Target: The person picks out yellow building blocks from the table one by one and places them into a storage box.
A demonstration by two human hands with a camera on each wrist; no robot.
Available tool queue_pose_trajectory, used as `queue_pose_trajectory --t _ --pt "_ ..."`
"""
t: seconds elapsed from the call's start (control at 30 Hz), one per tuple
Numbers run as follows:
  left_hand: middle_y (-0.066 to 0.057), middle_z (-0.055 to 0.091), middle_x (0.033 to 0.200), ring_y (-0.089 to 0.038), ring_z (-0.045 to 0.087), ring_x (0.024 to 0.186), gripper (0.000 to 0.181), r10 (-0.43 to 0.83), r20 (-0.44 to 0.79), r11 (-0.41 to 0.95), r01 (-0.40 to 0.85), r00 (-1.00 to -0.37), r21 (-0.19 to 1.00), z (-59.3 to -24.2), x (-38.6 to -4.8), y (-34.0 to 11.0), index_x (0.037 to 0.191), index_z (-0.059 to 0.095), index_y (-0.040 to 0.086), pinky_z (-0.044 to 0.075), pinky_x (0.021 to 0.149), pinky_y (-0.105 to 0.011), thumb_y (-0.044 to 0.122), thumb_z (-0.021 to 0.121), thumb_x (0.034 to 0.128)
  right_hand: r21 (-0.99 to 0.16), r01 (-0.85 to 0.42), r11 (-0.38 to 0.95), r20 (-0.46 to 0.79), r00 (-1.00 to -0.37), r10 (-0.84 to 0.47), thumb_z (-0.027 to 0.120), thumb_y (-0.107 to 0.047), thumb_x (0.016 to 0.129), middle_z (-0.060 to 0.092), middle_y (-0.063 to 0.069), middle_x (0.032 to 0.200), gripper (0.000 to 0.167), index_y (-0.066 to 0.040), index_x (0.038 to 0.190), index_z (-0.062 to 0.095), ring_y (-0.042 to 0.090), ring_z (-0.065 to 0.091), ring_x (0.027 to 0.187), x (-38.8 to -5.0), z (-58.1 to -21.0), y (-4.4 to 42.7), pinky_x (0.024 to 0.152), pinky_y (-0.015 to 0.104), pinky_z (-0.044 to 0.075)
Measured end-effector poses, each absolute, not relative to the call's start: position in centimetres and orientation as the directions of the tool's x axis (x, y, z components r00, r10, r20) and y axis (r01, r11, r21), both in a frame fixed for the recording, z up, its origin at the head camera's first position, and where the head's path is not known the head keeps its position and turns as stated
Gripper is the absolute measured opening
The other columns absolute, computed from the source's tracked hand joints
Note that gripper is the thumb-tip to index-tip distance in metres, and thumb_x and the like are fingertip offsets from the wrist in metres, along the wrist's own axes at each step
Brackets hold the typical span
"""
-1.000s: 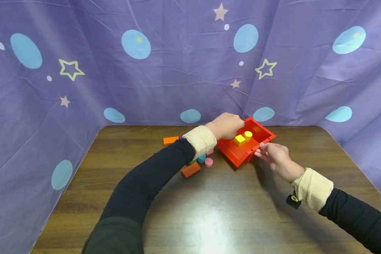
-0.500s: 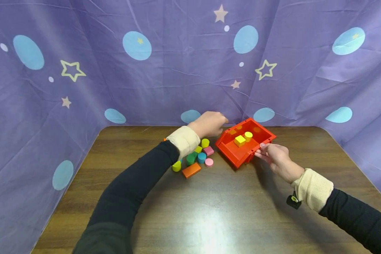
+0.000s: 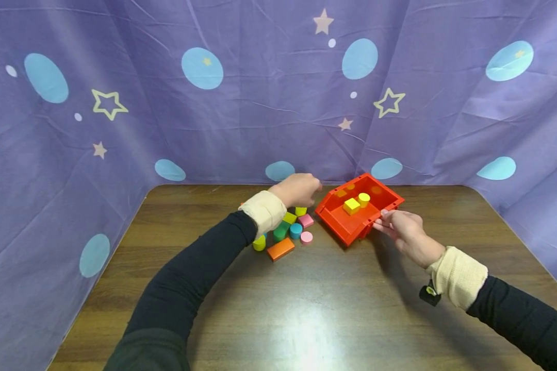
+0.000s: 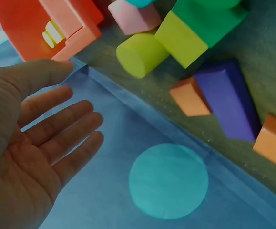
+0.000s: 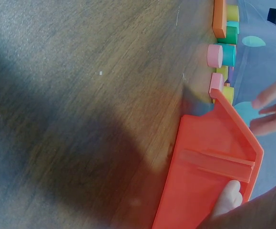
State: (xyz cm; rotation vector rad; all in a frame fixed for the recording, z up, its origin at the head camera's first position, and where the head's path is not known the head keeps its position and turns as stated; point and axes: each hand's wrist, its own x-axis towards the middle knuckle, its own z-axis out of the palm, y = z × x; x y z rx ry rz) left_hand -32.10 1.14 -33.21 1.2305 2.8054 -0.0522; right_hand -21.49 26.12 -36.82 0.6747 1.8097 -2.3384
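Note:
A red bin (image 3: 348, 226) stands on the table with a yellow cube (image 3: 351, 206) and a yellow cylinder (image 3: 364, 200) inside. My right hand (image 3: 406, 232) pinches its near right rim; the right wrist view shows the thumb on the red wall (image 5: 195, 186). Left of the bin, my left hand (image 3: 297, 189) hovers above the blocks' far side. In the left wrist view that hand (image 4: 37, 138) has its fingers extended and holds nothing. Close by lie a yellow-green cylinder (image 4: 140, 55), a pink block (image 4: 134, 16) and a purple block (image 4: 228, 100).
Left of the bin on the wooden table (image 3: 306, 309) are an orange block (image 3: 280, 249), a blue cylinder (image 3: 295, 231), a pink cylinder (image 3: 306, 238), green and yellow pieces. A purple patterned cloth (image 3: 260, 103) hangs behind the table's far edge.
My left hand has moved left from over the bin to the blocks and dropped a little lower, uncovering several blocks. The right hand and the bin have stayed in place.

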Motion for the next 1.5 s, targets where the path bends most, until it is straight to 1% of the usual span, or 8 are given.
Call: queue_pose_trajectory --t 0.17,0.23,0.37,0.57,0.8,1.03,1.3,1.5 --pt "-0.004 0.073 0.097 -0.019 0.063 0.085 0.012 0.700 -0.171 0.708 0.705 -0.694 0.041 -34.4 -32.2 0.9 0.102 0.076 0.008 0.052 0.077 -0.032 0.013 0.074 0.0907 -0.895 0.343 -0.285 -0.400 -0.899 0.176 0.043 0.010 0.097 0.063 0.002 0.076 0.020 0.008 0.116 0.052 0.013 0.067 0.067 -21.4 -36.9 26.1 0.073 0.028 0.060" --pt "-0.001 0.069 0.093 -0.016 0.058 0.081 0.011 0.684 -0.199 0.723 0.689 -0.702 0.054 -34.7 -32.2 0.8 0.101 0.075 0.008 0.048 0.072 -0.029 0.014 0.075 0.0908 -0.897 0.340 -0.283 -0.397 -0.901 0.176 0.042 0.011 0.097 0.063 0.002 0.077 0.019 0.007 0.112 0.052 0.013 0.067 0.067 -21.4 -36.9 26.1 0.074 0.029 0.060" --pt "0.003 0.055 0.077 -0.015 0.047 0.072 0.005 0.666 -0.224 0.737 0.674 -0.712 0.049 -35.3 -32.4 0.7 0.088 0.071 0.009 0.037 0.063 -0.026 0.011 0.074 0.0901 -0.898 0.339 -0.280 -0.395 -0.902 0.175 0.042 0.011 0.096 0.063 0.002 0.076 0.018 0.006 0.111 0.052 0.012 0.067 0.067 -21.4 -36.8 26.1 0.074 0.028 0.060" --pt "0.003 0.038 0.065 -0.014 0.037 0.066 0.023 0.661 -0.234 0.742 0.667 -0.713 0.066 -36.0 -32.6 0.7 0.071 0.055 0.011 0.026 0.057 -0.026 0.001 0.070 0.0854 -0.898 0.338 -0.280 -0.395 -0.901 0.180 0.044 0.009 0.098 0.063 0.002 0.076 0.014 0.005 0.108 0.052 0.012 0.067 0.066 -21.4 -36.8 26.1 0.072 0.027 0.060" --pt "0.004 0.044 0.070 -0.014 0.041 0.070 0.026 0.658 -0.231 0.746 0.662 -0.717 0.069 -36.4 -32.5 0.7 0.072 0.055 0.014 0.031 0.061 -0.025 0.001 0.070 0.0880 -0.897 0.336 -0.288 -0.395 -0.901 0.180 0.043 0.009 0.098 0.064 0.002 0.075 0.013 0.004 0.107 0.052 0.012 0.067 0.065 -21.4 -36.8 26.1 0.072 0.027 0.060" --pt "0.004 0.040 0.065 -0.014 0.037 0.067 0.031 0.668 -0.231 0.737 0.672 -0.708 0.073 -36.7 -32.6 0.8 0.067 0.052 0.013 0.029 0.059 -0.025 -0.005 0.066 0.0867 -0.900 0.338 -0.274 -0.394 -0.900 0.184 0.044 0.008 0.098 0.063 0.001 0.076 0.014 0.005 0.110 0.051 0.011 0.067 0.066 -21.4 -36.8 26.0 0.073 0.027 0.060" --pt "0.004 0.055 0.069 -0.014 0.046 0.067 0.024 0.676 -0.215 0.731 0.679 -0.705 0.072 -36.8 -32.6 1.0 0.073 0.065 0.012 0.039 0.061 -0.024 -0.005 0.066 0.0879 -0.904 0.327 -0.276 -0.384 -0.905 0.183 0.044 0.008 0.099 0.063 0.001 0.075 0.012 0.004 0.105 0.054 0.011 0.067 0.065 -21.4 -36.9 26.1 0.073 0.027 0.060" --pt "0.004 0.050 0.065 -0.013 0.043 0.064 0.031 0.683 -0.194 0.726 0.684 -0.704 0.077 -37.0 -32.7 1.0 0.066 0.057 0.014 0.036 0.059 -0.024 -0.006 0.065 0.0879 -0.902 0.323 -0.287 -0.382 -0.906 0.181 0.045 0.007 0.099 0.063 0.000 0.075 0.012 0.005 0.107 0.053 0.011 0.067 0.065 -21.4 -37.0 26.1 0.072 0.028 0.060"
